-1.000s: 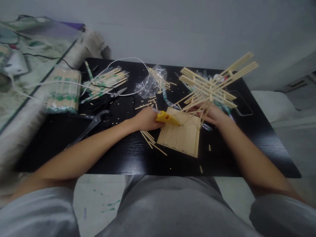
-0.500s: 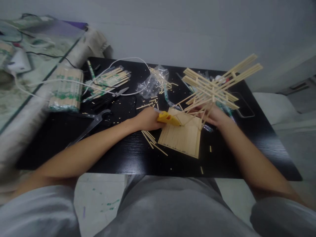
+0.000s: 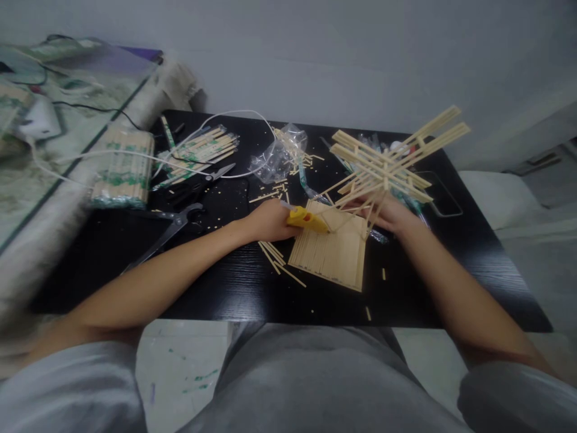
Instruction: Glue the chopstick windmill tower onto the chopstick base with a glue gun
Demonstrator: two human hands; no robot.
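My left hand [image 3: 267,220] is closed around a yellow glue gun [image 3: 307,220], whose nozzle points right at the base of a lattice of wooden sticks [image 3: 391,162]. My right hand [image 3: 391,213] grips that stick lattice from below and holds it tilted above a flat panel of glued sticks [image 3: 331,249] lying on the black table [image 3: 225,288]. A white cord [image 3: 234,114] runs from the glue gun toward the left.
Loose short sticks [image 3: 274,252] lie left of the panel. Scissors [image 3: 166,231] and a second pair [image 3: 202,179], wrapped chopstick bundles [image 3: 121,165], a clear plastic bag [image 3: 274,157] and a phone [image 3: 444,195] sit on the table. A glass-topped surface [image 3: 54,114] adjoins at left.
The stick lattice has shifted and tilted slightly in my right hand. The glue gun stays at the lattice's base. The view has drifted a little.
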